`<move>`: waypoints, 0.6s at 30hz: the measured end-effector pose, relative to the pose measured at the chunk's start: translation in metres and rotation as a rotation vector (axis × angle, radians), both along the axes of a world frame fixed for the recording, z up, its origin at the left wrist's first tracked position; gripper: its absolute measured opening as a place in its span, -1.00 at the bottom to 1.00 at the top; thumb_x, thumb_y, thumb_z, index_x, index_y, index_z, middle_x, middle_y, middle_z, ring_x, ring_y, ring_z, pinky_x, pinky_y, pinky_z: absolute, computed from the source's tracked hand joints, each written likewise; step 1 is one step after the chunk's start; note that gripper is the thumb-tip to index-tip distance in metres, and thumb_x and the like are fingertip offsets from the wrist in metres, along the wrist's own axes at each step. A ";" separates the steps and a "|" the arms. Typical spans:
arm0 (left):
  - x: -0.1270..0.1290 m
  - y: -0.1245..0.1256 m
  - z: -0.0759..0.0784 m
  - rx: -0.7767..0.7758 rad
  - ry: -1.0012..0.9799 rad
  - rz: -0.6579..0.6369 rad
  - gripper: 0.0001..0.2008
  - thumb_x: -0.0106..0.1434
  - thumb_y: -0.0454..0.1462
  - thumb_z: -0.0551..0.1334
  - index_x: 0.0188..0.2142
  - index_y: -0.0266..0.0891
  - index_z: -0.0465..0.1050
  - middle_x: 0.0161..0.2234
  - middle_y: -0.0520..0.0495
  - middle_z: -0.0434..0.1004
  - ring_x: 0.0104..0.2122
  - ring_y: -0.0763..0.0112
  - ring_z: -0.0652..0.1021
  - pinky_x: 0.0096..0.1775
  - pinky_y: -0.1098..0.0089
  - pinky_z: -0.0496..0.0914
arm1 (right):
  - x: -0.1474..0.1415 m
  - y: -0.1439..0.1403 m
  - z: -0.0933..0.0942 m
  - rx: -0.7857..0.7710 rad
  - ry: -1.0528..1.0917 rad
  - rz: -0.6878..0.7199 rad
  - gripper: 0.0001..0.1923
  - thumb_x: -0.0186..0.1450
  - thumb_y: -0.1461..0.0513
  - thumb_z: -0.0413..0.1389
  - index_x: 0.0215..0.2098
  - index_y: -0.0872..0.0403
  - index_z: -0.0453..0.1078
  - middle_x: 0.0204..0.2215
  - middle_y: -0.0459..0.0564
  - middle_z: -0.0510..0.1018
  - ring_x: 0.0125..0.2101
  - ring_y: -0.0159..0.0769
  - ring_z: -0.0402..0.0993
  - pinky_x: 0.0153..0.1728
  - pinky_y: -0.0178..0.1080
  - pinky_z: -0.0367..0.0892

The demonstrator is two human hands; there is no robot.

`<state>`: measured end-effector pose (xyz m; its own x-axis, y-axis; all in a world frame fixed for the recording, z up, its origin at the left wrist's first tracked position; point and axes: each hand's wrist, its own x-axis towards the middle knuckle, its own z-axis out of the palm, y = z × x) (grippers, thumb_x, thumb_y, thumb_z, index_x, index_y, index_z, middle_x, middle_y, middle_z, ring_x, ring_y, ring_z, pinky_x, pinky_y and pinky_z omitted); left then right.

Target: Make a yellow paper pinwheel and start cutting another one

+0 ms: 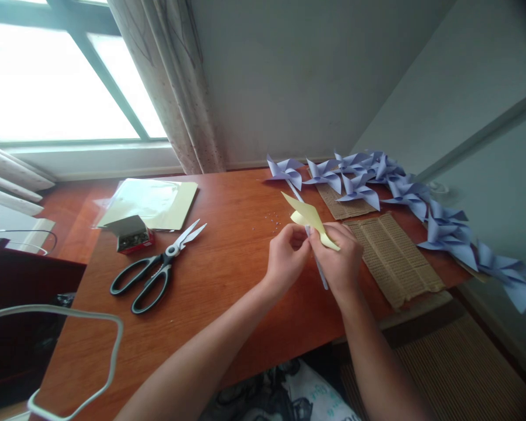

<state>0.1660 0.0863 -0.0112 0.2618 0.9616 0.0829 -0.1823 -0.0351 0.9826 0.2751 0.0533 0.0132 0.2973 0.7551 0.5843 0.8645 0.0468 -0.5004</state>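
Over the table's right half, both hands are close together around a yellow paper pinwheel (pixel 309 211) and a thin pale-purple paper stick (pixel 321 275). My left hand (pixel 287 254) is closed, its thumb and fingers pinching at the stick's upper end. My right hand (pixel 341 260) is closed too, gripping the pinwheel by its lower folds with the stick running down beside the palm. Fingers hide the pinwheel's centre and the point where it meets the stick.
Purple paper pinwheels (pixel 358 188) line the back right edge, several near cardboard pieces (pixel 394 257). Open scissors (pixel 170 251), a small red box (pixel 134 237) of metal bits and yellow paper sheets (pixel 184 204) lie left. A white cable (pixel 116 351) loops over the table's (pixel 228 280) left corner.
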 end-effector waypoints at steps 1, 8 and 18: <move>0.000 0.000 0.000 -0.007 -0.001 -0.001 -0.87 0.25 -0.23 0.33 -0.25 -0.25 0.48 -0.29 -0.08 0.62 -0.31 0.40 0.59 -0.22 0.40 0.48 | 0.000 0.000 0.000 -0.004 -0.002 0.000 -0.89 0.31 0.26 0.20 -0.36 0.06 0.57 -0.36 0.01 0.65 -0.30 -0.17 0.53 -0.17 -0.17 0.42; -0.001 0.000 0.000 -0.044 0.015 -0.005 -0.86 0.23 -0.23 0.34 -0.26 -0.25 0.50 -0.29 -0.09 0.61 -0.32 0.40 0.58 -0.23 0.39 0.46 | 0.003 0.001 0.002 -0.004 -0.021 -0.002 -0.88 0.31 0.27 0.20 -0.39 0.07 0.56 -0.37 0.02 0.66 -0.30 -0.16 0.53 -0.19 -0.17 0.41; -0.004 -0.008 0.010 -0.068 -0.015 0.009 -0.87 0.20 -0.25 0.34 -0.29 -0.24 0.45 -0.30 -0.07 0.58 -0.34 0.42 0.57 -0.24 0.41 0.45 | 0.008 0.004 0.003 0.034 -0.077 -0.012 -0.90 0.28 0.29 0.20 -0.39 0.06 0.55 -0.37 0.00 0.67 -0.33 -0.16 0.53 -0.22 -0.18 0.41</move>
